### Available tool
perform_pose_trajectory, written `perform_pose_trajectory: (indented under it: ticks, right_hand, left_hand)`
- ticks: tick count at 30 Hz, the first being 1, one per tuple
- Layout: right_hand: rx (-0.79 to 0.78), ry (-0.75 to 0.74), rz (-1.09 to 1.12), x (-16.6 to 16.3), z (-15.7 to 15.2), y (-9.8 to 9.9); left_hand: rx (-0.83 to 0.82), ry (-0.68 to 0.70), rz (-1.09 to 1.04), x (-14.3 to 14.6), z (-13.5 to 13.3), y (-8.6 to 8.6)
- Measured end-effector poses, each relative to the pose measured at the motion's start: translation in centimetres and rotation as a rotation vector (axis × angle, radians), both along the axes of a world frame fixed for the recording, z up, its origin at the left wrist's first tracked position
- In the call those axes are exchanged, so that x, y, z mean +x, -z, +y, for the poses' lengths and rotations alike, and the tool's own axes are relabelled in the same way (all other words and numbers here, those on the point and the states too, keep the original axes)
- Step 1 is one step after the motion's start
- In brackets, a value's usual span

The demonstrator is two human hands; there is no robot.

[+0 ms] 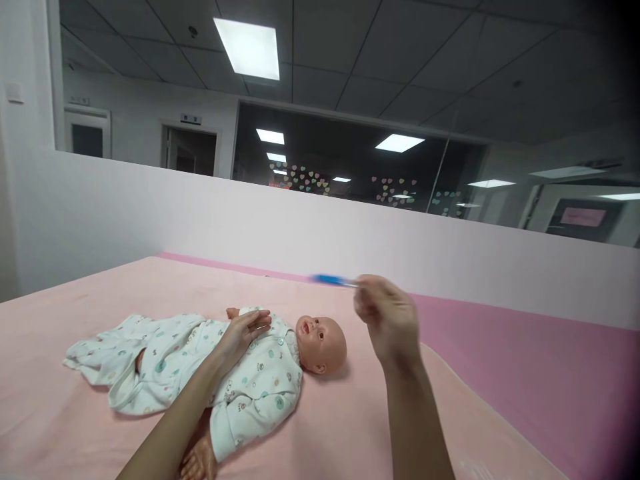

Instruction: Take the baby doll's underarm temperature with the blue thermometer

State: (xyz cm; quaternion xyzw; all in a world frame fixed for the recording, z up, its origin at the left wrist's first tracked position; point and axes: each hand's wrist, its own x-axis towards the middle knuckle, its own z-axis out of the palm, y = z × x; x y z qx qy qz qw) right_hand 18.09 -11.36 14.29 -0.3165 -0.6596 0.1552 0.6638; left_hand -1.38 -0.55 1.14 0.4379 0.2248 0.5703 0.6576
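Observation:
A bald baby doll (321,345) lies on its back, its head to the right and its mouth parted. It wears a white sleepsuit (265,383) printed with small green and brown figures. Across the doll's chest lies my left hand (246,331), its fingers stretched out and holding nothing. My right hand (387,310) is raised in the air to the right of the doll's head, fingers closed in a pinch. From it a slim stick with a blue end (331,280) points left; it is smeared by motion, so its exact kind cannot be made out.
The doll lies on a padded pink surface (340,427). A low white wall (300,227) with a pink lower band (500,340) borders it behind and on the right. Above the wall, glass panes with heart stickers (305,179) show another room.

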Motion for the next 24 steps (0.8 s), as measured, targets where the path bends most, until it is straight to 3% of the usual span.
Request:
perform_pose_trajectory:
  ticks: [3,7,10,13,20,24]
  right_hand:
    - [-0.010,-0.034,0.053,-0.1,-0.3,0.5]
    - [-0.091,-0.038,-0.005,-0.5,0.3,2.5]
    - [-0.106,-0.015,-0.008,0.2,0.3,3.2]
    - [-0.063,0.052,-0.058,0.8,-0.4,2.9]
    - [0.085,0.202,-0.159,-0.7,-1.1,1.6]
    - [0.105,0.296,-0.239,-1.8,-1.1,2.8]
  left_hand:
    - [0.133,-0.157,0.184,0.2,-0.2,0.2]
    - [0.597,-0.467,0.708,0.6,-1.1,0.2]
    - [0.837,-0.468,0.994,0.8,-1.7,0.2]
    - [0.889,-0.430,1.093,0.9,-1.9,0.2]
    - [0.900,-0.394,1.066,0.9,-1.8,0.3]
    - [0.904,-0.404,1.072,1.0,-1.6,0.3]
